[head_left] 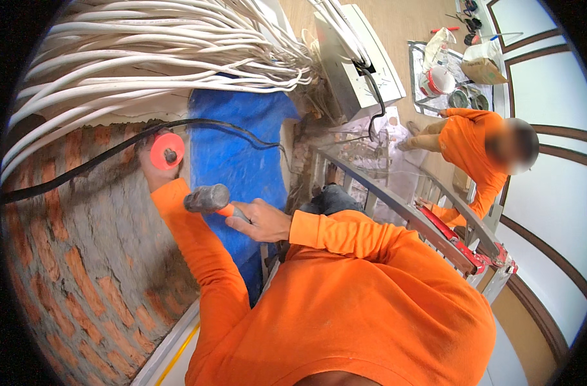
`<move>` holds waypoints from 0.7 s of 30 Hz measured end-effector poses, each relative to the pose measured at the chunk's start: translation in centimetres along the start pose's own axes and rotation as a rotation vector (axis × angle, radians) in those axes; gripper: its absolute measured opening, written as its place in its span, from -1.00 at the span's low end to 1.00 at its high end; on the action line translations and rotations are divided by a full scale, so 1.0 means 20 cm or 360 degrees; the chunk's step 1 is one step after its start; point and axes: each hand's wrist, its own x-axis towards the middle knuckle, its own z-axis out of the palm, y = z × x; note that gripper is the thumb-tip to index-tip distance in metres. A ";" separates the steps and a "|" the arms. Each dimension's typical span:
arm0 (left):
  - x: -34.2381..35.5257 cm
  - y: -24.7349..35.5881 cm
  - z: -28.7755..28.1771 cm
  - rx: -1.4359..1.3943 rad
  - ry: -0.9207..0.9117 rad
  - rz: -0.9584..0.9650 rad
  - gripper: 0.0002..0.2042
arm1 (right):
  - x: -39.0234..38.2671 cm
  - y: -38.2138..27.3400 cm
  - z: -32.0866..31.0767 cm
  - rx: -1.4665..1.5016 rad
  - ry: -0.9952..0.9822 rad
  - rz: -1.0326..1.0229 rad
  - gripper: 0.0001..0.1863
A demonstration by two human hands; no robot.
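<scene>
My right hand [262,220] is closed round the orange handle of a club hammer [206,199]. The hammer's grey, worn head lies over my left forearm. Up against the brick wall, my left hand [153,168] grips a chisel with a round red hand guard [167,152]. The guard covers most of my left fingers, and only the chisel's metal striking end shows through its middle. The chisel's tip is hidden. A gap separates the hammer head from the chisel. The brick wall [81,257] is bare, with grey mortar between orange bricks.
A thick bundle of white cables [165,45] and a black cable [81,174] cross the wall. Blue sheeting [232,154] hangs beside my hands. A white electrical box [364,64] stands ahead. At right are a metal stepladder [396,193], a co-worker in orange [474,145] and a bucket [437,82].
</scene>
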 end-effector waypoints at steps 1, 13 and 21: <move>0.01 -0.01 0.00 -0.0033 -0.0017 -0.0022 -0.82 | 0.00 0.00 0.00 0.0016 0.0020 0.0018 -0.54; -0.15 0.00 0.02 0.0011 0.0065 -0.0126 -0.76 | -0.04 -0.06 -0.02 0.0060 -0.0051 0.0173 -0.60; -0.48 -0.21 -0.07 -0.0467 -0.0007 -0.0469 -0.77 | -0.09 -0.05 -0.02 0.0005 0.0024 0.0127 -0.59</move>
